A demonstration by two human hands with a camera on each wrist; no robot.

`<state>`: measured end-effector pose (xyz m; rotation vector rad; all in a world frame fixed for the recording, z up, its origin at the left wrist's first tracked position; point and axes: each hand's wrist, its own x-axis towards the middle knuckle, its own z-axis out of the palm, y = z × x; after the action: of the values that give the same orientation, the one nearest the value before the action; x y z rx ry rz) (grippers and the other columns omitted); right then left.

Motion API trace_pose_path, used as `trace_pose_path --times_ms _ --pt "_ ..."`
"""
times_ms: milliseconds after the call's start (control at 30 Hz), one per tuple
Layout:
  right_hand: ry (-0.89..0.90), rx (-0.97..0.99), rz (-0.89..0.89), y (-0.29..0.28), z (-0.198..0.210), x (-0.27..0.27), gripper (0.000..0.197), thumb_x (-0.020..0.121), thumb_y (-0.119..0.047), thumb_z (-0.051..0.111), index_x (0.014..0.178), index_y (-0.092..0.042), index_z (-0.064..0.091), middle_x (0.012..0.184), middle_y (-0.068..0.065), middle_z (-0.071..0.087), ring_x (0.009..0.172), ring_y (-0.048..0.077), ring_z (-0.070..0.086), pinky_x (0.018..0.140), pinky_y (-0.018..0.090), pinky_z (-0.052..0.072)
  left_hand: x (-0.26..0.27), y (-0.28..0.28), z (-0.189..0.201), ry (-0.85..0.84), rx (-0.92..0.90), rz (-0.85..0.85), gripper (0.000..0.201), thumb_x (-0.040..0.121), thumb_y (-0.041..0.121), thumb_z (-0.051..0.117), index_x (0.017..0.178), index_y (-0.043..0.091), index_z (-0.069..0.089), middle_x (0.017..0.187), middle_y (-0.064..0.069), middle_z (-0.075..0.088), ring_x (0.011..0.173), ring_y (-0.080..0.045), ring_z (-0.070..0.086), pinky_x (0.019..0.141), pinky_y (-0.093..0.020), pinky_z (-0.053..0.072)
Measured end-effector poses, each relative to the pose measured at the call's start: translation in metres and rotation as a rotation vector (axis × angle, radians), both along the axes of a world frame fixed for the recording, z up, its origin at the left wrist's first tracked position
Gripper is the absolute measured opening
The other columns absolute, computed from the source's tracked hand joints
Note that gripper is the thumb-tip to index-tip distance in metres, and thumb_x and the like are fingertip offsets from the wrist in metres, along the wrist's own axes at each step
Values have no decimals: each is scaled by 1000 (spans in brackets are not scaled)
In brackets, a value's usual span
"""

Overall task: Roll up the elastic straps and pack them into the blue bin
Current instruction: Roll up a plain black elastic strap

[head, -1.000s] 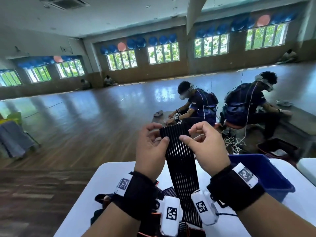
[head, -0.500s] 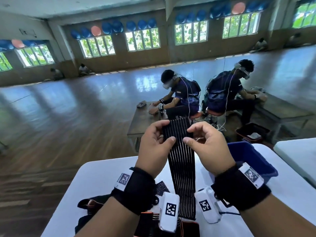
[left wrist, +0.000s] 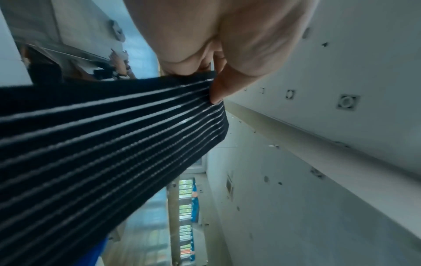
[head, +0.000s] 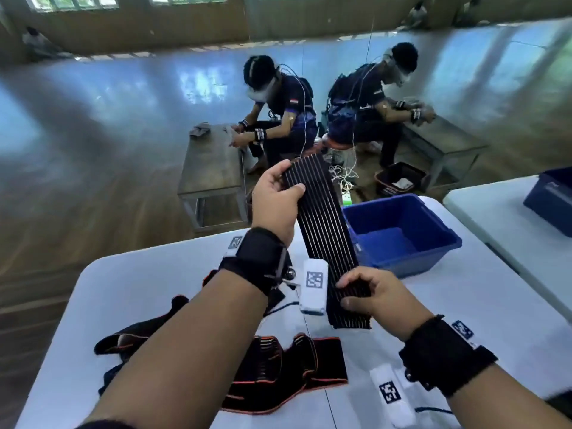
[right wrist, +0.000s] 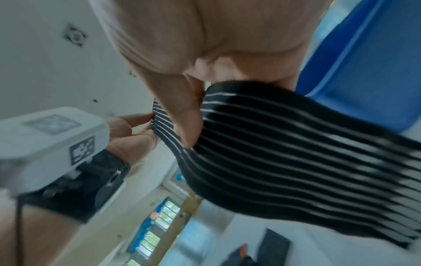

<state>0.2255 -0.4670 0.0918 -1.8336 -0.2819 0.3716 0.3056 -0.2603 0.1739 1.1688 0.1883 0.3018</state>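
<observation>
Both hands pinch the strap taut, its length running from the near right hand up to the far left hand.

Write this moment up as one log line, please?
left hand: grips striped strap far end | right hand: pinches near end | strap: unrolled | blue bin: no strap visible
</observation>
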Motion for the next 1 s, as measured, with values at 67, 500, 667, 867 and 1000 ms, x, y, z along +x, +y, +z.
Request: trace_pose_path --times_ms 67,500,667,867,1000 --pt "139 3 -8 -7 -19 -14 30 78 11 75 95 -14 71 85 1 75 76 15 69 66 26 53 17 8 -23 69 12 -1 46 88 -20 55 121 12 58 104 -10 70 89 -19 70 90 -44 58" --pt "422 -137 -292 -38 -98 -80 37 75 12 76 100 -14 69 101 21 73 84 18 68 85 32 53 76 34 -180 586 551 -319 34 88 -8 66 81 23 56 89 -13 63 63 -20 59 41 -24 48" --pt "438 -234 -350 -34 -103 -79 39 74 16 73 99 -13 68 95 11 69 87 11 65 76 18 53 89 34 -189 592 585 -323 35 89 -9 66 81 23 55 87 -8 60 65 -19 60 38 -22 52" --pt "366 -285 -377 -31 -102 -68 38 75 7 78 103 -17 70 98 2 61 81 8 58 70 12 45 106 24 -174 474 623 -295 30 90 -8 63 113 12 60 83 -5 51 71 -26 60 56 -31 57" --pt "355 -318 -336 -37 -105 -57 37 77 11 74 106 -10 68 91 -5 62 76 3 59 62 6 44 101 31 -171 481 790 -180 55 81 16 69 132 21 50 111 -7 56 94 -29 64 84 -43 59"
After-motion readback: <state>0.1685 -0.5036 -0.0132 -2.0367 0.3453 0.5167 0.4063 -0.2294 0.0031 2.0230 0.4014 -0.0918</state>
